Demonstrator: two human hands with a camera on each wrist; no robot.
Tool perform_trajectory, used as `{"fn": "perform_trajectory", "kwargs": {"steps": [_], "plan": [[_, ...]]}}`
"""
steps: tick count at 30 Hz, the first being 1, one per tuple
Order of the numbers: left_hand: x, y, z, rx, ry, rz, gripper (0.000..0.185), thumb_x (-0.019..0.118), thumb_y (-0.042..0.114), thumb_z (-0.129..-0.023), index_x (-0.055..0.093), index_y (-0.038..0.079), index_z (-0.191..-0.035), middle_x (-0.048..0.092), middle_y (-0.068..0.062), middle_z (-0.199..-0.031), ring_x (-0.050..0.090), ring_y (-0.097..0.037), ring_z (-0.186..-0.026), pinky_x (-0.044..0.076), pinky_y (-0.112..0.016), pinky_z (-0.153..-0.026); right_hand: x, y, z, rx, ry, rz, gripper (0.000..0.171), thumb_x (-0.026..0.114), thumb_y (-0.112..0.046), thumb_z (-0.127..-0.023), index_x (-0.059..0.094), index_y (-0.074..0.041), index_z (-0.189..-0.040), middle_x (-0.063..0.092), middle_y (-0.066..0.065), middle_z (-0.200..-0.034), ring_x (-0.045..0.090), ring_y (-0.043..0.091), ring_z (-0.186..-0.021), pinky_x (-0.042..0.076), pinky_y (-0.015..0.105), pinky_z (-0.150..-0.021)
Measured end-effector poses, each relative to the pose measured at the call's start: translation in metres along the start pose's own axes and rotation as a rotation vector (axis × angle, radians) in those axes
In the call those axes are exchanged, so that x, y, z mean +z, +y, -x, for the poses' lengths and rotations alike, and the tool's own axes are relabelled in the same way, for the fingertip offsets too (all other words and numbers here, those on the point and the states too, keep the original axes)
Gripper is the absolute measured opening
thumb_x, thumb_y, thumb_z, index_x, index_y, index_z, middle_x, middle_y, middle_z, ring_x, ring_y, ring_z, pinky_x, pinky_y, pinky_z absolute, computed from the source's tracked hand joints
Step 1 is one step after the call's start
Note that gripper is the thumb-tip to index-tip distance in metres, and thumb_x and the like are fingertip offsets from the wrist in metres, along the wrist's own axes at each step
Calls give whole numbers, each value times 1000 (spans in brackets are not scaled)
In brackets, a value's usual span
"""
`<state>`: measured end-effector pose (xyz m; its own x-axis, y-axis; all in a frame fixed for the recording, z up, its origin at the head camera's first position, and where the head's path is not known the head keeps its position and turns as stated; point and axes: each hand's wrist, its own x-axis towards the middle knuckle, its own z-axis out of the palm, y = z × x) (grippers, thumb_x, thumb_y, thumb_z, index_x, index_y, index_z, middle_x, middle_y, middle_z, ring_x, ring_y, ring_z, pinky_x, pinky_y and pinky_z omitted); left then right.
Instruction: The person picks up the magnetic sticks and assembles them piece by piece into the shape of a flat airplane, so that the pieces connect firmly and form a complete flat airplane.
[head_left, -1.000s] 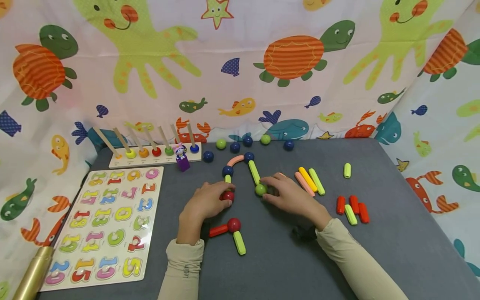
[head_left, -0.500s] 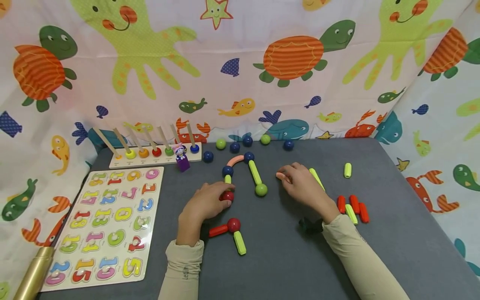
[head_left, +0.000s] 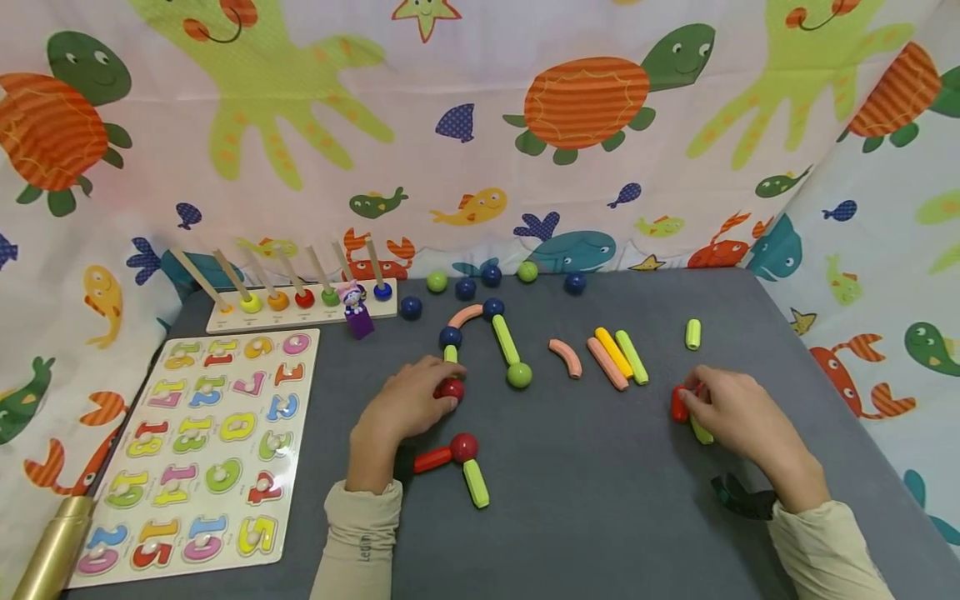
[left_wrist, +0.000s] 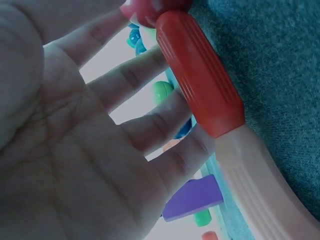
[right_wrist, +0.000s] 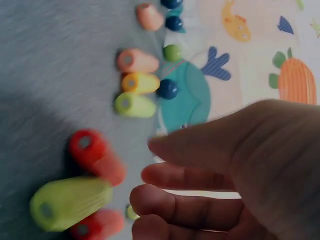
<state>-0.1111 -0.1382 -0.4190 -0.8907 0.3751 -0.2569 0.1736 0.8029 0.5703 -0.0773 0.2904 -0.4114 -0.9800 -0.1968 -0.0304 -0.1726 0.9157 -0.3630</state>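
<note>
My left hand (head_left: pixel 408 400) grips a red ball (head_left: pixel 450 389) between thumb and fingers, at the near left end of a linked chain. In the left wrist view a red stick (left_wrist: pixel 200 75) joins that ball, and a pale curved stick (left_wrist: pixel 270 185) follows it. Green ball (head_left: pixel 519 375) ends the chain's other arm. Over at the right, my right hand (head_left: pixel 750 417) hovers by the red sticks (head_left: pixel 678 404) and a light green stick (right_wrist: pixel 70 202), fingers loosely bent. Nothing shows between those fingers in the right wrist view.
A curved pink stick (head_left: pixel 566 358) lies left of pink, yellow (head_left: pixel 614 353) and green sticks. Nearer me is a red ball (head_left: pixel 464 447) with two sticks attached. Several loose balls line the back edge. A number puzzle board (head_left: pixel 202 454) and peg stacker (head_left: pixel 300 310) occupy the left.
My right hand moved from the green ball, carried the curved pink stick right and put it down, then went on to the red sticks. The left hand stayed on its ball.
</note>
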Motion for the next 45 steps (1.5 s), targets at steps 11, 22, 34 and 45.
{"fn": "perform_trajectory", "kwargs": {"steps": [11,22,34,45], "plan": [[3,1,-2,-17,-1,-17,42,73,16,-104,65,17,-145,61,-12,-139,53,-39,-124,42,-60,-108,20,-10,-5,88,14,141,34,75,-24,-99,58,-5,-77,44,6,-69,45,22,-59,35,36,-52],[1,-1,-2,3,-7,-31,43,75,13,-102,66,14,-144,63,-12,-135,55,-38,-124,42,-60,-109,51,-97,-40,-347,236,-45,20,84,-10,-94,68,-2,-102,62,8,-90,56,23,-77,51,39,-67],[6,-2,-5,-10,18,-22,44,76,15,-101,66,15,-144,64,-10,-131,56,-35,-117,43,-60,-106,99,-171,-86,-634,201,167,13,85,-15,-94,78,-10,-103,65,10,-92,52,28,-81,48,40,-72],[4,-2,-6,6,11,-32,36,75,14,-102,69,16,-137,65,-8,-127,58,-33,-114,45,-59,-104,97,-158,-80,-447,131,86,36,87,-12,-90,76,-7,-123,62,17,-111,53,33,-94,50,47,-86]]}}
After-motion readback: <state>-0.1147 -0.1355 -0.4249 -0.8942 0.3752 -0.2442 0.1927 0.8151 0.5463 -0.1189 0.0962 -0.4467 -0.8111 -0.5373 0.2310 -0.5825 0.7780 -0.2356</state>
